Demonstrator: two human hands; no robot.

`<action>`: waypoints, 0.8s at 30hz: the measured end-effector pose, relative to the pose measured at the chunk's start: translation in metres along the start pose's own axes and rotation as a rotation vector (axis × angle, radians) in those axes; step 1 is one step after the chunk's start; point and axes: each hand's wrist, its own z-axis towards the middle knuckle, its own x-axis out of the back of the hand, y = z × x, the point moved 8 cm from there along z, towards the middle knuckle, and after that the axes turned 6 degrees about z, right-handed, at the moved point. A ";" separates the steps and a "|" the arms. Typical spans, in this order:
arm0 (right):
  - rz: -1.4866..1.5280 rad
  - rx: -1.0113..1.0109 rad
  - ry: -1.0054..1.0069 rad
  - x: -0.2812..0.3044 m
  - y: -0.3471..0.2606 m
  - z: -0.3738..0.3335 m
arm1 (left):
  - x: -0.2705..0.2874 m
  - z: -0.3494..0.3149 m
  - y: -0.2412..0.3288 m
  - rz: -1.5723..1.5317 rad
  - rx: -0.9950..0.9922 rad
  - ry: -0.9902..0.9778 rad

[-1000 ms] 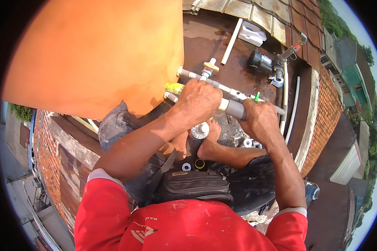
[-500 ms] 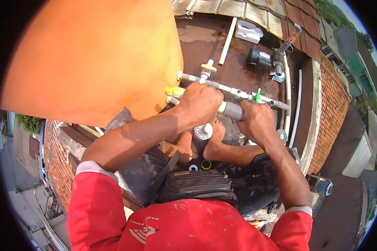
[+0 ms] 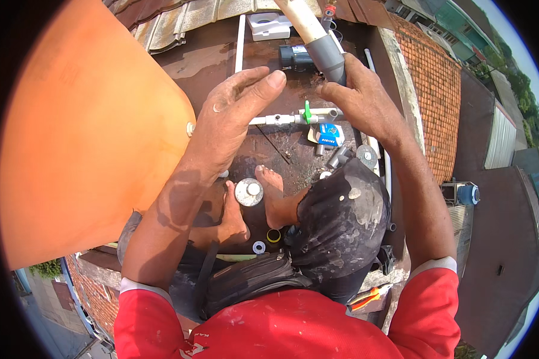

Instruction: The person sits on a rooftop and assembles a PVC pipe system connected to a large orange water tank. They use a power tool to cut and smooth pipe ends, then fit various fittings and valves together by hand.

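Observation:
In my right hand (image 3: 368, 102) is the lower end of a white plastic pipe (image 3: 300, 19) with a grey reducer fitting (image 3: 327, 55) on it. The pipe slants away from me toward the upper left, and its far end is cut off by the top edge. My left hand (image 3: 233, 116) is raised left of the pipe, apart from it, fingers stretched out and nothing in them. Below the hands runs a white pipe line (image 3: 275, 119) with a green-handled valve (image 3: 307, 112). My left hand and wrist hide part of that line.
A big orange tank (image 3: 96, 137) fills the left. Around my bare feet are a round white-topped can (image 3: 249, 192), a yellow ring (image 3: 273, 236), a white tape roll (image 3: 259, 247), loose grey fittings (image 3: 340, 157) and a blue box (image 3: 330, 134). Beyond stands a black pump (image 3: 296, 58).
My left hand has let go of the pipe and opened. The pipe, level between both hands before, now points up and away in my right hand. The view has shifted to the right.

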 end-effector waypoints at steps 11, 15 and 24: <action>0.344 0.119 0.173 -0.130 0.076 -0.057 | -0.014 0.031 -0.082 -0.121 0.154 0.005; -0.060 -0.508 0.250 -0.104 0.255 -0.144 | 0.048 0.003 -0.119 0.250 0.254 -0.046; 0.595 -1.051 0.004 -0.136 0.509 -0.287 | 0.011 -0.004 -0.171 0.473 0.470 -0.219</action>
